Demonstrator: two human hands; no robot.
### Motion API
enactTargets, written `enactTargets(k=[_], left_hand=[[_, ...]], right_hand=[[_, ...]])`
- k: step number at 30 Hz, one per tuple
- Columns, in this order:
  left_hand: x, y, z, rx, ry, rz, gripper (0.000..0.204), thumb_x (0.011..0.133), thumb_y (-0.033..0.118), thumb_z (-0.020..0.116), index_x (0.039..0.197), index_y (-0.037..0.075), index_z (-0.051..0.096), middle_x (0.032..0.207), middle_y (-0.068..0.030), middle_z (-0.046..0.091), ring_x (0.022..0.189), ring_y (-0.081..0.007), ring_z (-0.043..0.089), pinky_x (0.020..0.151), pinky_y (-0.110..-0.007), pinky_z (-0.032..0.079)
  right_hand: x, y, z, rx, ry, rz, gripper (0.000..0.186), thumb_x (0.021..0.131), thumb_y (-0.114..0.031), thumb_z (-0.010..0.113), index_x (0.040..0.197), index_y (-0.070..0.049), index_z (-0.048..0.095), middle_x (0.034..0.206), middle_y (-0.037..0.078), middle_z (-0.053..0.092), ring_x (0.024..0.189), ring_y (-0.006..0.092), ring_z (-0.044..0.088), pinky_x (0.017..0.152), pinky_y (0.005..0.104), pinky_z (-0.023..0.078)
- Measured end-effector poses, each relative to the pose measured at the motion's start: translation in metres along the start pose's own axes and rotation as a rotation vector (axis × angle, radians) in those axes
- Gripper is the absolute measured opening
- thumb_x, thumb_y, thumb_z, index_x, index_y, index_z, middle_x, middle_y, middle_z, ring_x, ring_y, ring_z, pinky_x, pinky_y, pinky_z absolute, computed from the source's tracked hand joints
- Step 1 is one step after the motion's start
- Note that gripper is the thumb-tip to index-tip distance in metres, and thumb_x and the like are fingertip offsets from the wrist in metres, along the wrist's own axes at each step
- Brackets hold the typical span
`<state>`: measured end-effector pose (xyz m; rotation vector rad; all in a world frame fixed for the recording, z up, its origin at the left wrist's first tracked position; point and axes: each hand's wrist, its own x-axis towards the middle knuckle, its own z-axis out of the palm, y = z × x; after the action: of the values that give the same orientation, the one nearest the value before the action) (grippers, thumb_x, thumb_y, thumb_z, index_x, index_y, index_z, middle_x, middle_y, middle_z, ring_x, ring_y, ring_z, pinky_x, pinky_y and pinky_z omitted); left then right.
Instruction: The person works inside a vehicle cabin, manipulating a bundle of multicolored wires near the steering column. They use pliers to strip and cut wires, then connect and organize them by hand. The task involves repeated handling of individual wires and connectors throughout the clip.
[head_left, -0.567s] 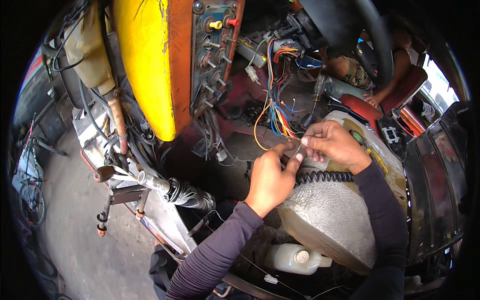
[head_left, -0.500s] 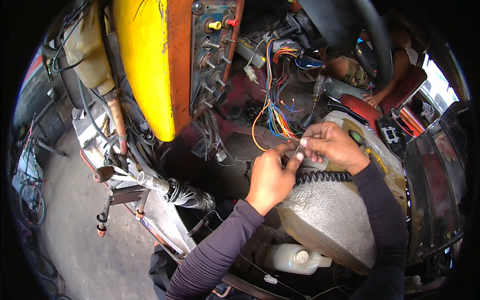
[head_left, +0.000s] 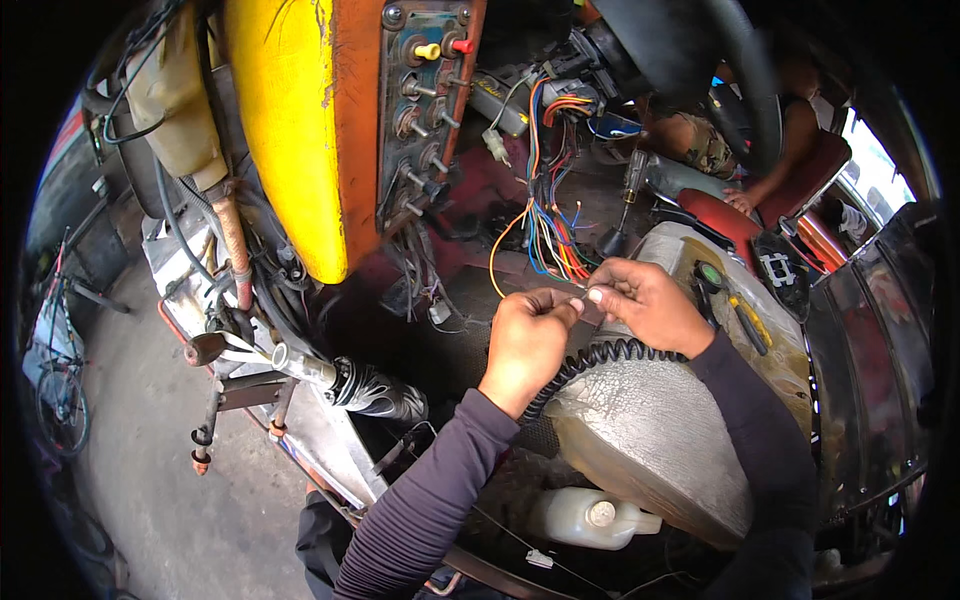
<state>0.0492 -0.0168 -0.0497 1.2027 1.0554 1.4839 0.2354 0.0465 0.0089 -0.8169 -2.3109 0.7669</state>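
A bundle of loose coloured wires (head_left: 540, 215) hangs from below the steering wheel, in orange, blue, white, red and yellow, with its lower ends running to my fingers. My left hand (head_left: 530, 335) is closed in a pinch, thumb against forefinger, on a thin wire end. Facing it, my right hand (head_left: 652, 305) also pinches there, its thumb tip nearly touching the left one. The fingers hide most of the wire between them. A black coiled cable (head_left: 600, 355) curves just below both hands, passing by the right wrist.
A silvery padded cover (head_left: 650, 430) lies under my right forearm, with yellow-handled pliers (head_left: 750, 325) beyond. A gear lever (head_left: 630, 195) rises past the wires. A yellow-orange switch panel (head_left: 420, 120) stands left. A white jug (head_left: 595, 517) sits below. Another person's hand (head_left: 742, 200) rests on a red seat.
Both hands have shifted slightly down, the left also turning its wrist. The wire bundle has swung a little left. More of the coiled cable and the pliers now shows.
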Motion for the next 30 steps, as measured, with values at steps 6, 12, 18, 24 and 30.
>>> enactTargets(k=[6, 12, 18, 24, 30], left_hand=[[-0.011, -0.007, 0.016, 0.489, 0.227, 0.366, 0.013, 0.094, 0.01, 0.074, 0.1, -0.001, 0.077, 0.075, -0.017, 0.071, 0.061, -0.0221, 0.064, 0.062, -0.035, 0.05], [-0.007, -0.002, 0.022, 0.522, 0.202, 0.314, 0.015, 0.091, 0.012, 0.074, 0.093, -0.002, 0.075, 0.082, -0.0209, 0.069, 0.071, -0.0252, 0.066, 0.068, -0.038, 0.051], [0.005, -0.009, 0.005, 0.232, -0.016, 0.065, 0.023, 0.095, 0.017, 0.061, 0.091, -0.003, 0.073, 0.079, -0.0109, 0.07, 0.069, -0.0199, 0.063, 0.066, -0.035, 0.049], [-0.023, -0.001, 0.008, 0.745, 0.089, 0.378, 0.017, 0.089, 0.014, 0.064, 0.089, -0.002, 0.068, 0.095, -0.0222, 0.067, 0.089, -0.0463, 0.067, 0.082, -0.05, 0.052], [-0.041, 0.001, -0.005, 0.642, 0.11, 0.399, 0.011, 0.094, 0.0, 0.061, 0.102, -0.003, 0.067, 0.089, -0.0215, 0.066, 0.082, -0.0365, 0.069, 0.076, -0.042, 0.053]], right_hand=[[0.005, 0.013, -0.009, 0.597, -0.112, 0.404, 0.016, 0.104, -0.015, 0.066, 0.098, -0.001, 0.068, 0.079, 0.001, 0.066, 0.063, 0.0093, 0.062, 0.054, 0.023, 0.05], [0.004, 0.017, -0.011, 0.568, -0.091, 0.352, 0.009, 0.1, -0.009, 0.071, 0.099, 0.0, 0.069, 0.08, 0.001, 0.067, 0.064, 0.0066, 0.061, 0.053, 0.021, 0.046], [0.003, 0.014, -0.006, 0.405, -0.112, 0.234, 0.011, 0.099, -0.014, 0.074, 0.097, -0.004, 0.069, 0.078, -0.002, 0.065, 0.062, 0.0048, 0.058, 0.053, 0.0204, 0.046], [0.003, 0.017, -0.013, 0.511, -0.082, 0.314, 0.014, 0.098, -0.015, 0.068, 0.093, -0.002, 0.068, 0.073, 0.0, 0.064, 0.058, 0.0065, 0.057, 0.05, 0.0219, 0.044], [0.003, 0.023, -0.019, 0.442, -0.036, 0.324, 0.014, 0.1, -0.014, 0.067, 0.096, -0.001, 0.067, 0.073, 0.001, 0.063, 0.06, 0.0077, 0.06, 0.05, 0.0217, 0.045]])
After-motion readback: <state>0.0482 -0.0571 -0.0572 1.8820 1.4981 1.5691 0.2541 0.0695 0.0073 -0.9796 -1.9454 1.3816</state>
